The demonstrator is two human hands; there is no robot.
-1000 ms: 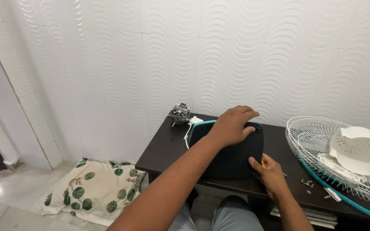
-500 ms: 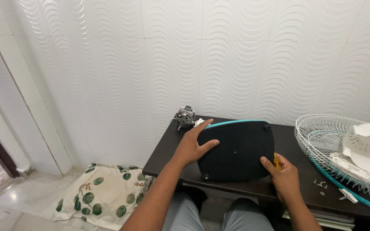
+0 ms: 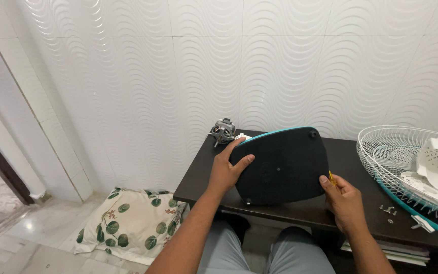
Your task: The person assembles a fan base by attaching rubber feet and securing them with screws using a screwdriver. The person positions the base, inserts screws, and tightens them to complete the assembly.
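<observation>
Tilted higher: black base plate [image 3: 280, 167] | left hand [image 3: 226, 170] grips left edge | right hand [image 3: 343, 195] pinches right edge

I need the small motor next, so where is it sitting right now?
In the head view the small grey motor sits at the back left corner of the dark table, against the white wall, just behind the left hand holding the black base plate.

Both hands [image 3: 226, 170] [image 3: 343, 200] hold black base plate [image 3: 280, 167] tilted over table [image 3: 198, 177].

**No packaging or signage**

No packages, labels, signs or screens show anywhere in this view, whether on the dark table [image 3: 198, 180], the wavy white wall tiles [image 3: 280, 66], or the floor [image 3: 6, 243]
</observation>
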